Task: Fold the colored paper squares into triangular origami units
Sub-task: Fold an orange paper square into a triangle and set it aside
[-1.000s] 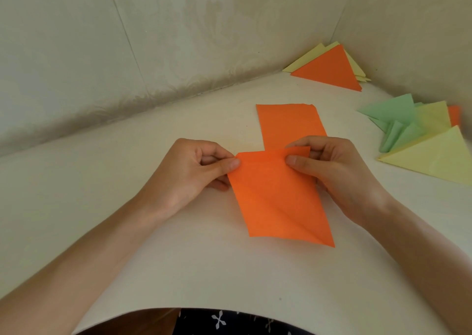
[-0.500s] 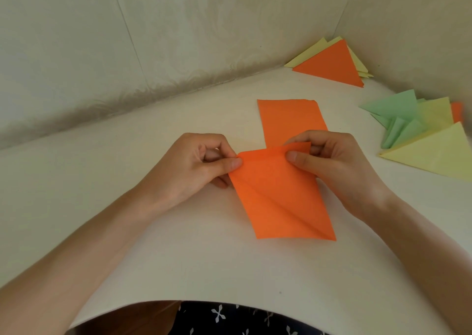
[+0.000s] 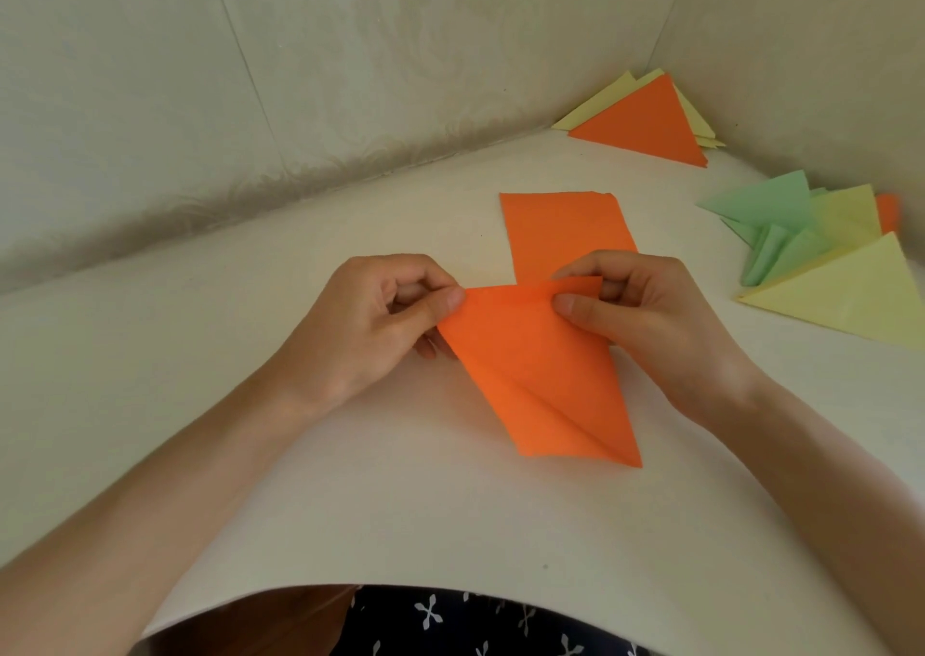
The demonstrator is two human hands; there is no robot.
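Observation:
A folded orange paper (image 3: pixel 535 370) lies at the middle of the white table (image 3: pixel 400 520), with a diagonal crease running to its near right corner. My left hand (image 3: pixel 370 325) pinches its far left corner between thumb and fingers. My right hand (image 3: pixel 645 315) pinches its far right corner, whose top layer is lifted slightly. A second orange paper (image 3: pixel 565 227) lies flat just beyond, partly hidden by the held one and by my right hand.
An orange triangle on yellow ones (image 3: pixel 645 122) leans in the far corner. A pile of green and yellow folded triangles (image 3: pixel 821 260) lies at the right edge. Pale walls close in the table at the back and right.
Both hands keep their pinch on the far corners. The paper's far edge has lifted a little and the crease stands out more.

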